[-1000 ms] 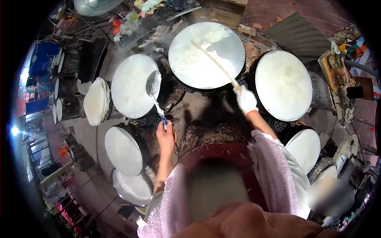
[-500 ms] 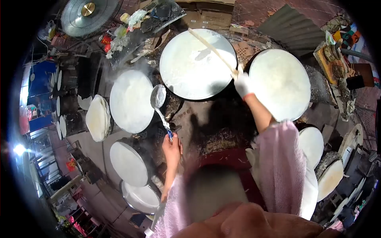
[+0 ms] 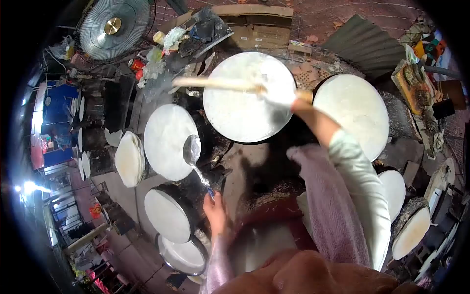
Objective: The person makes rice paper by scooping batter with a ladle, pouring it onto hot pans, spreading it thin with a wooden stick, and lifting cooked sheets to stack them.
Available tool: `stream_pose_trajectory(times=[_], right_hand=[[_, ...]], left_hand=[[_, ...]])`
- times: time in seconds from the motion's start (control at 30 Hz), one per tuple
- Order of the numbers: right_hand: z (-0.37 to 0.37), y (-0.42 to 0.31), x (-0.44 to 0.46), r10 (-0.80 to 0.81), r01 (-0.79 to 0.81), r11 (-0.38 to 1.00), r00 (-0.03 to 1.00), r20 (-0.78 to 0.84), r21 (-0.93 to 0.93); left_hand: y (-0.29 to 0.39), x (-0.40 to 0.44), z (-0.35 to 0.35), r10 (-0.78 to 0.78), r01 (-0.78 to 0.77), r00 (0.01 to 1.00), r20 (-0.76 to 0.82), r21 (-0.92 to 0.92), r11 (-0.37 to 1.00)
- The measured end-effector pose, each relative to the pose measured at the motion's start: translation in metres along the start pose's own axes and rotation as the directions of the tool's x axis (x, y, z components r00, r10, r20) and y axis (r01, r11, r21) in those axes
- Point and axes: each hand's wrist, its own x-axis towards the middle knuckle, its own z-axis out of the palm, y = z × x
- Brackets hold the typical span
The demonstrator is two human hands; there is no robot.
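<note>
My left hand [image 3: 214,213] is closed around the blue handle of a metal ladle [image 3: 192,148]. The ladle's bowl lies over the right edge of the left round griddle [image 3: 169,139], which has a pale surface; whether it touches cannot be told. My right hand [image 3: 280,93], in a white glove and blurred by motion, grips a long wooden stick [image 3: 210,84]. It is above the central round griddle [image 3: 249,120], coated in a thin white layer. The stick reaches out leftward past that griddle's rim. Right of my arm is another white-coated griddle [image 3: 351,115].
A stack of round flat sheets [image 3: 129,159] stands at far left. Nearer are a tilted white disc [image 3: 167,215] and a basin of white liquid [image 3: 182,255]. A fan [image 3: 115,29] and cardboard [image 3: 259,34] are behind. More discs [image 3: 411,234] stand at right.
My right hand has moved left over the central griddle, and the stick has swung from a steep slant to nearly level. The view has shifted slightly; my left hand still holds the ladle.
</note>
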Motion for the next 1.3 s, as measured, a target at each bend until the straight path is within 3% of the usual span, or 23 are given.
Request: stream_pose_trajectory(times=[0.07, 0.1, 0.13, 0.17, 0.2, 0.23, 0.3, 0.33, 0.43, 0.47, 0.5, 0.67, 0.77, 0.8, 0.83, 0.93, 0.97, 1.03, 1.1, 1.2, 1.23, 1.27, 1.3], right_hand=[[-0.007, -0.034, -0.073, -0.047, 0.047, 0.999, 0.954, -0.295, -0.010], [0.009, -0.016, -0.097, -0.141, 0.030, 0.972, 0.872, -0.469, -0.235], [0.041, 0.028, -0.119, 0.133, -0.004, 0.972, 0.835, -0.534, 0.235], [0.050, 0.035, -0.142, 0.489, -0.206, 0.796, 0.773, -0.404, 0.570], [0.046, 0.021, -0.157, 0.682, -0.334, 0.564, 0.704, -0.198, 0.755], [0.036, -0.001, -0.168, 0.795, -0.433, 0.275, 0.604, 0.050, 0.859], [0.005, -0.043, -0.186, 0.703, -0.617, 0.157, 0.618, 0.352, 0.771], [-0.004, -0.054, -0.188, 0.699, -0.604, 0.135, 0.621, 0.356, 0.786], [0.031, 0.028, -0.191, 0.510, -0.318, 0.736, 0.841, -0.181, 0.597], [0.014, 0.022, -0.188, 0.730, -0.566, 0.473, 0.681, 0.060, 0.676], [0.005, 0.016, -0.185, 0.739, -0.590, 0.377, 0.656, 0.153, 0.714], [-0.006, -0.031, -0.198, 0.619, -0.637, 0.212, 0.674, 0.403, 0.741], [0.002, 0.007, -0.193, 0.595, -0.488, 0.578, 0.800, 0.072, 0.654], [0.009, 0.023, -0.186, 0.616, -0.470, 0.591, 0.788, 0.011, 0.656], [-0.011, 0.005, -0.175, 0.663, -0.511, 0.429, 0.738, 0.125, 0.745], [-0.017, -0.033, -0.168, 0.677, -0.673, 0.336, 0.659, 0.328, 0.659], [-0.010, -0.042, -0.174, 0.687, -0.675, 0.407, 0.670, 0.281, 0.615], [0.007, -0.047, -0.190, 0.697, -0.656, 0.494, 0.691, 0.191, 0.570], [0.037, -0.041, -0.220, 0.631, -0.346, 0.577, 0.764, -0.135, 0.739], [0.066, -0.071, -0.221, 0.850, -0.288, 0.138, 0.525, 0.036, 0.948], [0.073, -0.097, -0.213, 0.865, -0.353, -0.009, 0.466, 0.185, 0.935], [0.062, -0.137, -0.189, 0.864, -0.516, 0.033, 0.445, 0.235, 0.856], [0.083, -0.141, -0.177, 0.815, -0.453, -0.049, 0.497, 0.297, 0.890]], left_hand=[[0.017, 0.004, 0.012, 0.002, -0.002, 0.999, 0.055, -0.003, 1.000], [0.013, 0.010, 0.012, 0.021, -0.022, 0.996, 0.089, 0.008, 1.000], [0.015, 0.014, 0.017, 0.046, -0.048, 0.994, 0.103, 0.019, 0.999], [0.022, 0.014, 0.023, 0.061, -0.064, 0.988, 0.144, 0.015, 0.998], [0.022, 0.018, 0.028, 0.068, -0.068, 0.984, 0.162, -0.007, 0.998], [0.021, 0.022, 0.033, 0.073, -0.069, 0.981, 0.177, -0.030, 0.997], [0.024, 0.027, 0.044, 0.099, -0.095, 0.969, 0.224, -0.029, 0.995], [0.026, 0.027, 0.050, 0.114, -0.112, 0.967, 0.226, -0.024, 0.993], [0.031, 0.025, 0.063, 0.112, -0.102, 0.966, 0.232, -0.053, 0.993], [0.030, 0.025, 0.065, 0.115, -0.107, 0.968, 0.224, -0.050, 0.993], [0.031, 0.024, 0.067, 0.112, -0.103, 0.968, 0.223, -0.052, 0.993], [0.042, 0.044, 0.074, 0.125, -0.117, 0.958, 0.256, -0.048, 0.992], [0.058, 0.087, 0.084, 0.136, -0.149, 0.934, 0.331, 0.014, 0.989], [0.063, 0.108, 0.091, 0.164, -0.172, 0.912, 0.375, -0.013, 0.985], [0.078, 0.122, 0.103, 0.158, -0.180, 0.910, 0.383, 0.020, 0.984], [0.089, 0.197, 0.144, 0.178, -0.211, 0.883, 0.435, 0.028, 0.977], [0.093, 0.220, 0.158, 0.191, -0.265, 0.866, 0.462, 0.101, 0.959], [0.100, 0.254, 0.181, 0.149, -0.213, 0.802, 0.579, 0.044, 0.976], [0.097, 0.278, 0.198, 0.114, -0.170, 0.746, 0.656, 0.021, 0.985], [0.090, 0.282, 0.193, 0.043, -0.121, 0.645, 0.763, 0.047, 0.991], [0.090, 0.277, 0.185, -0.031, -0.137, 0.668, 0.744, 0.163, 0.977], [0.092, 0.265, 0.175, -0.059, -0.094, 0.648, 0.759, 0.157, 0.983], [0.093, 0.253, 0.163, -0.087, -0.047, 0.631, 0.771, 0.151, 0.987]])
